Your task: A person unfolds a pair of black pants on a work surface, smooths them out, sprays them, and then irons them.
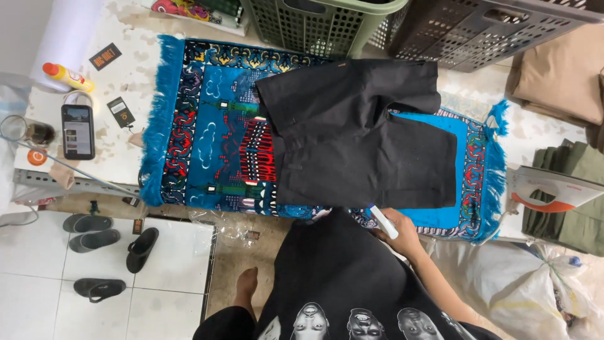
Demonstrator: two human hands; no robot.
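A pair of black shorts (358, 138) lies spread flat on a blue patterned rug with fringed ends (201, 145) that covers a low table. My right hand (399, 230) is at the near edge of the rug, just below the shorts' hem, closed around a small white object (384, 221). My left hand is out of sight, hidden behind my black shirt.
A white and orange iron (553, 189) rests on folded green clothes (576, 195) at the right. Two plastic baskets (327, 22) stand at the back. A phone (78, 131), a yellow bottle (68, 77) and a glass (25, 131) sit at the left. Sandals (104, 242) lie on the tiled floor.
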